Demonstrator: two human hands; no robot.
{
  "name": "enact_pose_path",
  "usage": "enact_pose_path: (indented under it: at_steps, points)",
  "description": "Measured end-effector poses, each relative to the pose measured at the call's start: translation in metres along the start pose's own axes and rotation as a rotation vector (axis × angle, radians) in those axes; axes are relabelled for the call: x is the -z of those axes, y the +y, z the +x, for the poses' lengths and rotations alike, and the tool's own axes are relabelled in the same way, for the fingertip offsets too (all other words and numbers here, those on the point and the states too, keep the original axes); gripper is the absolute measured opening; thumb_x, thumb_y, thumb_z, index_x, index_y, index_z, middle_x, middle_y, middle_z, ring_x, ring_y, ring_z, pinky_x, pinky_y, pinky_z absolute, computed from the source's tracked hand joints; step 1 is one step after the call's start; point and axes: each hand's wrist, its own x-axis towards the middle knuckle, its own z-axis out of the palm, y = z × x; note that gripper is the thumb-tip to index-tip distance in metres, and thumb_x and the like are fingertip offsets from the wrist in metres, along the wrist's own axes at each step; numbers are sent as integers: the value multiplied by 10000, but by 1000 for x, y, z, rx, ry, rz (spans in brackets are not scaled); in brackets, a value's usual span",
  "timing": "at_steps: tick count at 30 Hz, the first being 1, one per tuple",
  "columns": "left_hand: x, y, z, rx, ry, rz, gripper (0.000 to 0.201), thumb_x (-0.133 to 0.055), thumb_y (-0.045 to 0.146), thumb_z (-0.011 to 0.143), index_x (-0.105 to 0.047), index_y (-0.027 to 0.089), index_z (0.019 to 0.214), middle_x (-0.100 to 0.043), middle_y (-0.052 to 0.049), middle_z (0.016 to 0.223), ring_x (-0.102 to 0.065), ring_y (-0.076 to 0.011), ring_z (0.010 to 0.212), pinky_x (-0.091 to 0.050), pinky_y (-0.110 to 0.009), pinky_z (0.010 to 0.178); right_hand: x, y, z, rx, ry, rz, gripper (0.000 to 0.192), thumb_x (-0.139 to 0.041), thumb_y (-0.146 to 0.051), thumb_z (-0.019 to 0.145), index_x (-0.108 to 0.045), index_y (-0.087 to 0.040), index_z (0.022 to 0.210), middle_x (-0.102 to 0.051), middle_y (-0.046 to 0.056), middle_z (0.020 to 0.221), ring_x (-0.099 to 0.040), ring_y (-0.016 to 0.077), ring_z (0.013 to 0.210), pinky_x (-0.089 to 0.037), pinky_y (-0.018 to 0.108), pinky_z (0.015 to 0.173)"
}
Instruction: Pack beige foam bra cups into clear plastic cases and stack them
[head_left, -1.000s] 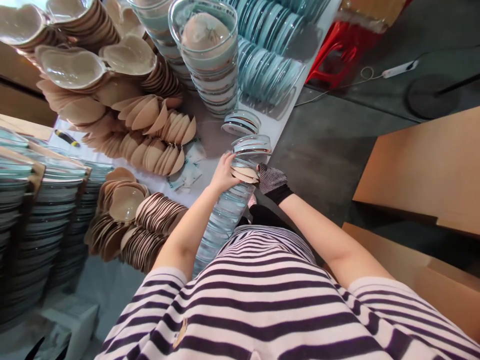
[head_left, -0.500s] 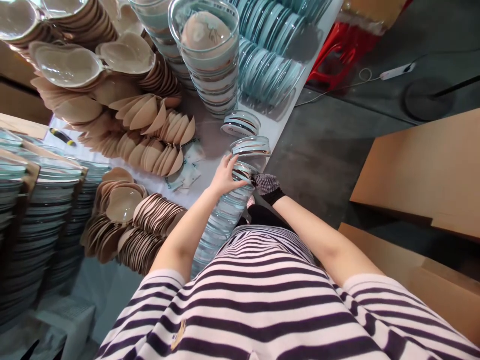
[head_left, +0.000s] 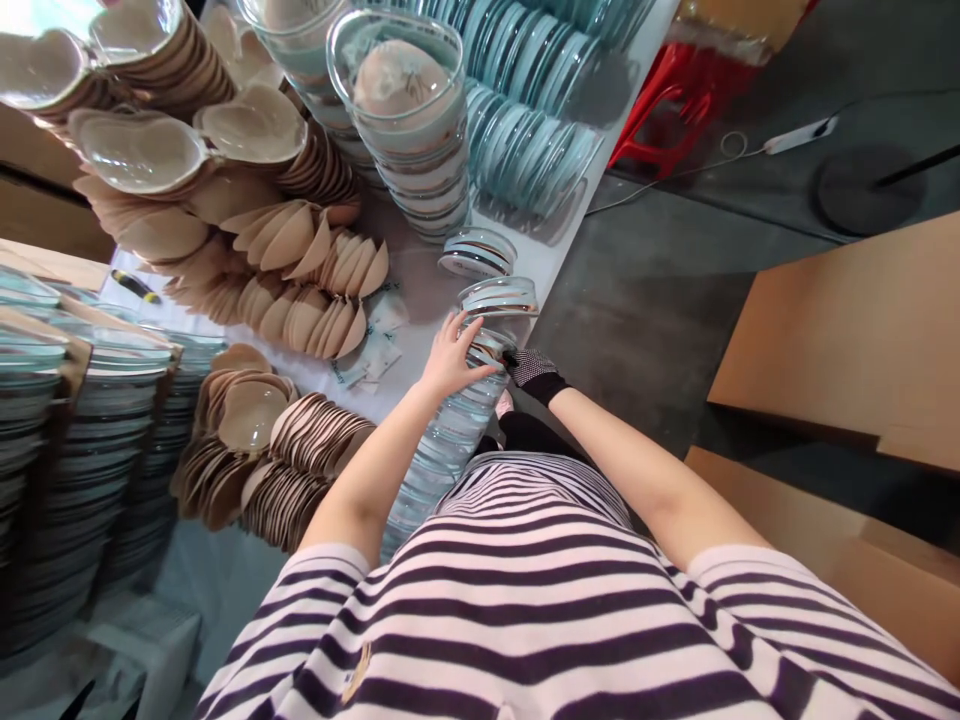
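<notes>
head view — left hand (head_left: 448,362), bare, fingers spread apart, rests on top of a long stack of clear shells (head_left: 450,425) that leans from the person's striped shirt up to the tabletop (head_left: 420,290) edge. right hand (head_left: 531,368), in a dotted glove, touches the stack's top at 3 o'clock; its grip cannot be told. beige pads (head_left: 315,300) lie at 10 o'clock, a short clear stack (head_left: 478,252) at 12 o'clock.
</notes>
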Motion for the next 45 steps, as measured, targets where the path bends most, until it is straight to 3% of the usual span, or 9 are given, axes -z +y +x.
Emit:
enact_pose_path:
  at_steps: [7,17,23,26,30,35,39,42,45]
  points:
    - [16,2,1,-175,-66,91,293,-679,480,892,-718,236,1049,-675,-102,1092,-593,-277,1078,-466,-446,1011,18,4,-9,76,-118,253,321,-478,-327,1013,-743,-162,1088,-775,53,892,-728,176,784,-564,264,738]
    - [14,2,-5,-155,8,99,200,-737,429,835,-710,231,847,-652,-100,1056,-578,-282,1123,-490,-451,999,12,-9,-16,148,62,40,250,-632,-407,938,-765,-203,995,-782,60,971,-716,204,918,-506,271,791]
    - [28,2,19,-169,-105,156,353,-660,476,887,-690,239,627,-657,-87,724,-591,-304,1016,-423,-542,1041,8,-16,-12,133,60,27,284,-701,-414,880,-725,-184,1046,-775,69,994,-719,215,876,-505,280,749]
    - [39,-2,21,-172,-111,170,304,-598,455,929,-734,257,744,-692,-76,795,-592,-295,1063,-291,-593,1171,12,-14,-12,138,158,66,342,-657,-400,913,-692,-186,1176,-769,74,1053,-717,225,918,-523,301,808]
    - [32,-9,9,-64,-5,90,430,-590,407,922,-626,221,1308,-594,-138,1372,-476,-317,1367,-270,-576,1219,18,-15,-4,218,364,99,425,-506,-390,991,-624,-169,1335,-684,132,1297,-628,255,1200,-473,386,1052]
    - [9,-10,-4,60,-20,-27,576,-457,340,982,-381,157,1523,-381,-199,1596,-293,-326,1530,-324,-548,1215,-1,-32,5,452,171,96,625,-629,-380,908,-502,-128,1466,-559,170,1456,-495,285,1377,-429,446,1147]
    - [10,12,-43,214,86,45,761,-553,419,936,-254,177,1593,-266,-218,1658,-221,-364,1556,-291,-612,1217,-9,-43,-3,436,184,32,535,-587,-370,944,-555,-159,1435,-560,130,1468,-476,297,1400,-418,419,1161]
    - [9,37,-90,189,-69,204,981,-757,475,765,-297,238,1599,-242,-195,1672,-183,-441,1549,-218,-691,1217,16,-38,7,491,245,-29,481,-550,-384,967,-598,-177,1399,-569,106,1471,-474,298,1398,-366,441,1196]
    - [3,48,-122,136,-232,307,910,-773,392,753,-377,332,1570,-291,-135,1661,-251,-449,1526,-245,-706,1202,58,-18,35,410,379,-77,638,-678,-494,870,-586,-156,1403,-533,156,1495,-452,355,1391,-301,559,1204]
